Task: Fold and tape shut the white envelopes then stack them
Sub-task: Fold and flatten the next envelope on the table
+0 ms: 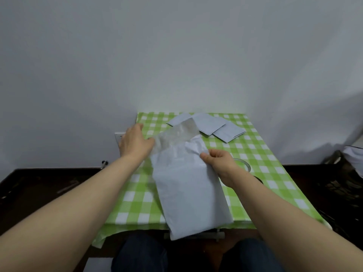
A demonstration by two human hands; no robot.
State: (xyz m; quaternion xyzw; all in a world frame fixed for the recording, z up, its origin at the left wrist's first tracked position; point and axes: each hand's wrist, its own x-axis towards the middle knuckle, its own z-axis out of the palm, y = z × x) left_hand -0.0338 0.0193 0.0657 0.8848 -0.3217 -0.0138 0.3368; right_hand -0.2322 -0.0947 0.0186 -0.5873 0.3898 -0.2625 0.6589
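A large white envelope [188,191] lies lengthwise on the green checked table [261,156], its near end hanging over the front edge. Its far flap [176,135] is raised and blurred. My left hand [135,143] is at the flap's left side, thumb touching it; whether it grips the flap is unclear. My right hand [220,160] pinches the envelope's right edge near the top. Three flat white envelopes [208,124] lie overlapping at the table's far end. A clear tape roll [244,164] sits just right of my right hand, partly hidden by it.
A grey wall stands right behind the table. Dark furniture flanks the table on both sides. At the far right edge sits a dark object with white paper [353,158] on it. My knees are below the table's front edge.
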